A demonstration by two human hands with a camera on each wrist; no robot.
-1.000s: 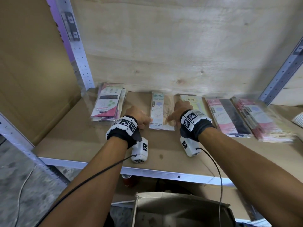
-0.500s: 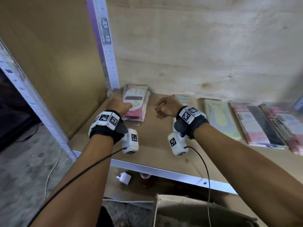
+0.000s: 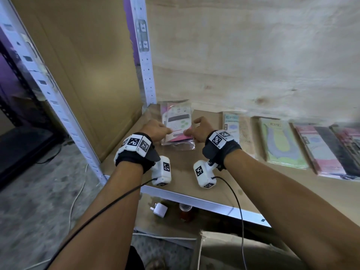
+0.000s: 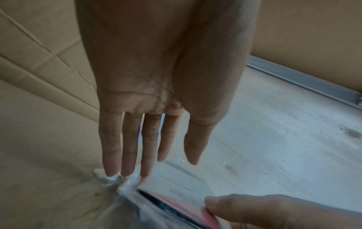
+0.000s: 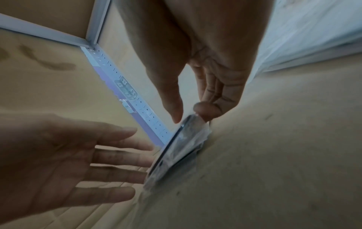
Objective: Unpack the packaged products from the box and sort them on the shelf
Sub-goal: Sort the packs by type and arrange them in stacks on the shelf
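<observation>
From the head view I see my left hand and right hand flanking the pink packet stack at the shelf's back left corner. My left wrist view shows straight fingers touching the wrapper. My right wrist view shows thumb and fingers pinching the stack's edge.

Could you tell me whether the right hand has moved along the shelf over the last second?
Yes. The right hand has gone leftward, from the green packet to the pink packet stack beside the corner upright.
</observation>
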